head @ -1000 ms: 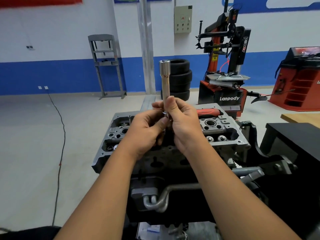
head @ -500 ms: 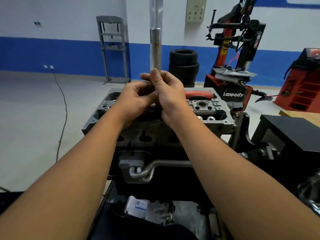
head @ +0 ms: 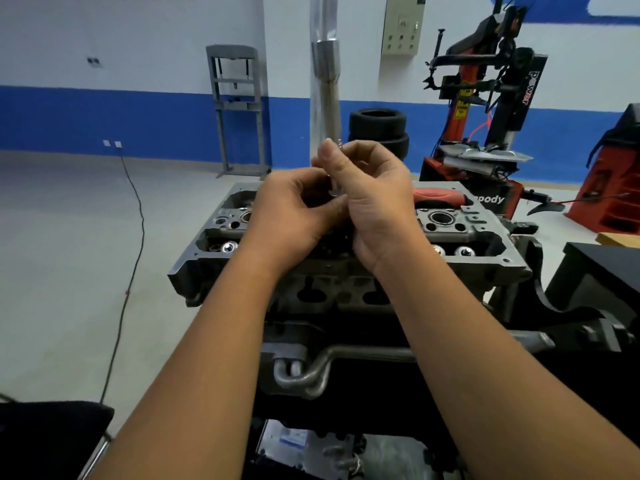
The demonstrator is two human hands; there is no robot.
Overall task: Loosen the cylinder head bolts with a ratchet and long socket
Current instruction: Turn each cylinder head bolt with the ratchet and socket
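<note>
Steel long socket (head: 325, 98) is standing upright above the cylinder head (head: 467, 233), both hands gripping its lower end: left hand (head: 294, 216) beneath, right hand (head: 374, 192) alongside.

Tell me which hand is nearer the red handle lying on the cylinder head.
Right. The right hand is just left of the red handle, its outer edge almost touching the handle's near end. The left hand lies farther left, beyond the right hand.
</note>
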